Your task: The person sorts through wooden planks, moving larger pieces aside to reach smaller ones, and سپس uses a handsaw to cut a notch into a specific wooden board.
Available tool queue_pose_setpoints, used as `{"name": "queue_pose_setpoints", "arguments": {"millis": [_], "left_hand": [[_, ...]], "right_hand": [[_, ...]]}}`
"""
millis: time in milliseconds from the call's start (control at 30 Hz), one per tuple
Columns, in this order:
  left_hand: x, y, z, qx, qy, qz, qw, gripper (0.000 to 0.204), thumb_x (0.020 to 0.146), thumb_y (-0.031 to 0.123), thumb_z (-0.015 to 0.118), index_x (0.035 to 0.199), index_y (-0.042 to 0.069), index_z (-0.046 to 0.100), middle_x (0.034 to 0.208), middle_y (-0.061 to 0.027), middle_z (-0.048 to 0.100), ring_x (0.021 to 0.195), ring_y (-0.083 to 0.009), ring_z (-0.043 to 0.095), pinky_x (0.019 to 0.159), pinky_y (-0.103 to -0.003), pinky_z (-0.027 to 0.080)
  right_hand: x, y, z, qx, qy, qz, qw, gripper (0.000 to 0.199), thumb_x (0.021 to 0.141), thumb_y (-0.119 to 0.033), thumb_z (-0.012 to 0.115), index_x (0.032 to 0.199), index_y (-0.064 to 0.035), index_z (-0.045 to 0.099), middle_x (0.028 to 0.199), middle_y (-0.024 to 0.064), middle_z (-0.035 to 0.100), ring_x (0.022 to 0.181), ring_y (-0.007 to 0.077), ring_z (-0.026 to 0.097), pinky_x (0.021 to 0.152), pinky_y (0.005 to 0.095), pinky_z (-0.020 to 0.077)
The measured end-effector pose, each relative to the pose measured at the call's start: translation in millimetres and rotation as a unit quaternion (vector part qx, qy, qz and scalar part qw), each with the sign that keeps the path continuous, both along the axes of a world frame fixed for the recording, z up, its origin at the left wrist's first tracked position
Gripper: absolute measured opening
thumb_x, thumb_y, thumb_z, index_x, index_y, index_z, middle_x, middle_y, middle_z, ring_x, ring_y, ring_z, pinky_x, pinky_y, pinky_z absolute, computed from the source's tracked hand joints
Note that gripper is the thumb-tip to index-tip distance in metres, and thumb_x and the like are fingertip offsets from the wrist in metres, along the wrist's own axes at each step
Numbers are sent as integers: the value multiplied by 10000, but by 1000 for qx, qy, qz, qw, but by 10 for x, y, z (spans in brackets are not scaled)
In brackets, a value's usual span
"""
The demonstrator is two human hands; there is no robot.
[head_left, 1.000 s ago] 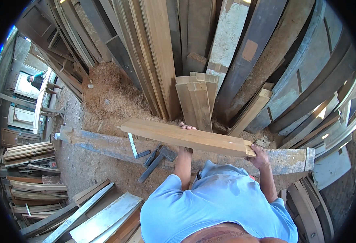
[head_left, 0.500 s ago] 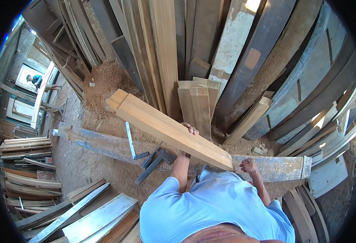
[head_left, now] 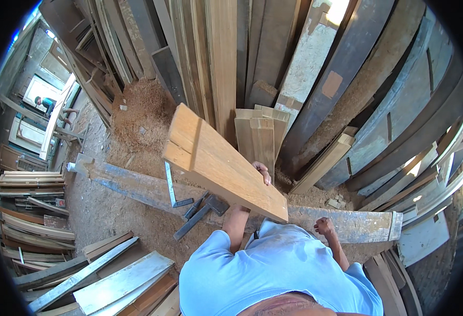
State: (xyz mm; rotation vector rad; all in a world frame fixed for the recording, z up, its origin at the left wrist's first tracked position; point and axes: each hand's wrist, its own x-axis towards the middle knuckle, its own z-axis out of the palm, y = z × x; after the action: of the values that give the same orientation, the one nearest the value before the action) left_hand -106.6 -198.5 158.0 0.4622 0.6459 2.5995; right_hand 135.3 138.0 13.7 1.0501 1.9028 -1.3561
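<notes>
Setting: timber yard or shed, dirt floor (head_left: 110, 216) covered in sawdust. A sawdust heap (head_left: 139, 118) lies against the base of tall planks (head_left: 226, 63) that lean upright across the whole far side. More weathered boards lean at right. Flat stacks of boards (head_left: 28, 181) at left; pale sheets and offcuts (head_left: 115, 279) lie at lower left. A long grey beam (head_left: 347, 224) with blue-stained patches runs across the floor in front of the person, from left to right. On it and just beside it: a metal square (head_left: 171, 184) and dark clamps or tools (head_left: 200, 210), exact kind unclear. Another person (head_left: 44, 102) is visible far off at upper left, near a doorway.

Containers: none in view.

Plank (head_left: 221, 163): light, fresh-sawn wood, thick, held clear of the floor and tilted, one end toward upper left showing a split or joint line, the other end low at the person's chest. Behind it a bundle of short boards (head_left: 257, 137) stands on end against the leaning planks.

Grip: left hand (head_left: 263, 173) is at the plank's far edge, fingers curled over it, clamped on the wood; arm extends under the plank. Right hand (head_left: 324, 226) is off the plank, closed in a loose fist above the beam, holding nothing visible.
</notes>
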Motion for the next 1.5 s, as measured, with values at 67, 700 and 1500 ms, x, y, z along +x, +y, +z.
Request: {"name": "queue_pose_setpoints", "arguments": {"millis": [67, 700, 1500], "left_hand": [[48, 59, 184, -23, -11, -5, 1000, 457, 1031, 473, 448, 1134, 41, 556, 758, -96, 610, 714, -190, 574, 733, -337, 474], [-85, 424, 151, -83, 51, -13, 995, 671, 948, 642, 514, 1156, 5, 551, 796, -115, 643, 758, -190, 652, 669, -283, 530], [-87, 1088, -257, -167, -70, 23, 983, 726, 1094, 516, 156, 1371, -25, 553, 1256, -116, 657, 1167, -213, 602, 1063, -355, 440]], "right_hand": [[-7, 27, -12, -13, -6, -11, 1000, 212, 955, -185, 553, 1023, -17, 663, 890, 111, 727, 648, 186, 673, 518, 331, 512], [525, 594, -1092, 35, -9, 148, 988, 228, 966, -140, 546, 916, -16, 730, 871, 98, 752, 628, 184, 688, 476, 316, 515], [-1662, -1434, 3881, 132, 559, 189, 797, 702, 818, -238, 755, 1364, 76, 446, 1285, 268, 566, 1171, 401, 592, 1004, 447, 465]]}}
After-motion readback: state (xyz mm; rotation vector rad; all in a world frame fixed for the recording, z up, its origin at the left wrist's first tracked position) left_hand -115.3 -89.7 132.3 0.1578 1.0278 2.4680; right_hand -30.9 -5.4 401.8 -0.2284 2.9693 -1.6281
